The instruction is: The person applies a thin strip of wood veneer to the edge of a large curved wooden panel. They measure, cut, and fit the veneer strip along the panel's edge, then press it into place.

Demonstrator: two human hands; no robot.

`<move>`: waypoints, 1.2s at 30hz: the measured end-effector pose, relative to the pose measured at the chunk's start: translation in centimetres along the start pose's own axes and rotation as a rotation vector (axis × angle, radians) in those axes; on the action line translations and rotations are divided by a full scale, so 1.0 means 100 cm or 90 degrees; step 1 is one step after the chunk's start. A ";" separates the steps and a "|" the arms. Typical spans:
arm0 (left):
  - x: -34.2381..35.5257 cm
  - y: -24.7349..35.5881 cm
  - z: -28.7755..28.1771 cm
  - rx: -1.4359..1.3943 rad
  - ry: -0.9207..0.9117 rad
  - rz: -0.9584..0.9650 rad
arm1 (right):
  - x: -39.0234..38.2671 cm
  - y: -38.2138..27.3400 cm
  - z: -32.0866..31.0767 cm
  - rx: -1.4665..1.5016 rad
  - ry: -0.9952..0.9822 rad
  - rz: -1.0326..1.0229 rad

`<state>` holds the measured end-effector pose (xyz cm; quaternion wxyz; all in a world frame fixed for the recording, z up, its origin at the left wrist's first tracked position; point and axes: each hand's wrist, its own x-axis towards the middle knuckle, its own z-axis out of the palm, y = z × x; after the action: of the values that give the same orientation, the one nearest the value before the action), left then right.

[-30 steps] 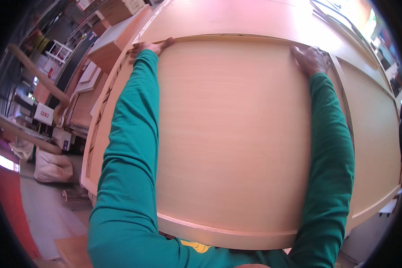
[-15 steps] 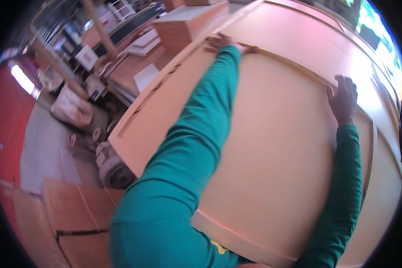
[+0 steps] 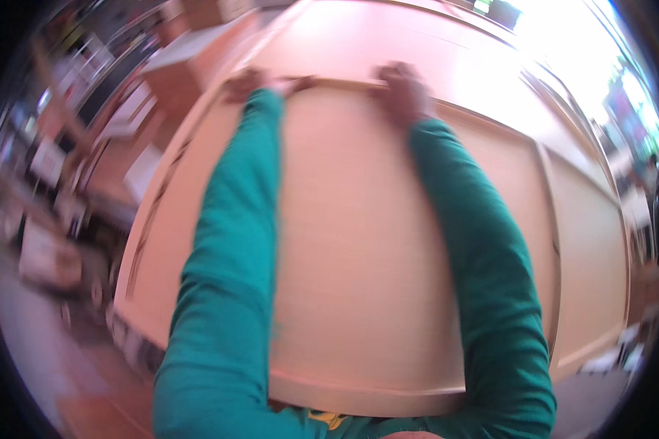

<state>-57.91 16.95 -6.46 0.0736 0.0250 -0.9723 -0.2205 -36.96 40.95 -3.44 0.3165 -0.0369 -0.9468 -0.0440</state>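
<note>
A large pale wooden panel (image 3: 362,249) with raised edges lies before me, both my arms stretched over it. Along its far side runs a thin wooden strip (image 3: 483,119). My left hand (image 3: 260,85) rests at the far left corner, on the strip's end, thumb stretched right along it and fingers spread to the left. Farther right, my right hand (image 3: 403,94) is at the same strip. Its fingers look bent, but motion blurs them, and whether they grip the strip cannot be made out.
Another framed section (image 3: 589,256) adjoins on the right. Dark marks (image 3: 161,194) run along the panel's left border. Beyond the left edge stand a boxy wooden cabinet (image 3: 187,62) and a pale sack-like bundle (image 3: 51,252). A blurred grey machine (image 3: 135,344) sits below the left corner.
My right hand has moved left along the far strip, closer to my left hand. My left hand stays at the corner. The whole view has swung to the right.
</note>
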 end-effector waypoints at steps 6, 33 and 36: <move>0.038 -0.036 -0.039 0.136 -0.025 0.025 | 0.023 -0.042 0.003 0.062 -0.024 -0.007; 0.089 -0.046 -0.045 0.119 -0.100 0.213 | -0.077 0.145 -0.065 0.174 -0.042 0.414; 0.084 -0.047 -0.048 0.067 -0.118 0.199 | -0.080 0.151 -0.065 0.202 -0.057 0.381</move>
<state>-65.41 9.97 -3.08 0.0156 -0.1428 -0.9771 -0.1569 -25.23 54.91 -2.23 0.2755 -0.2650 -0.9021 0.2001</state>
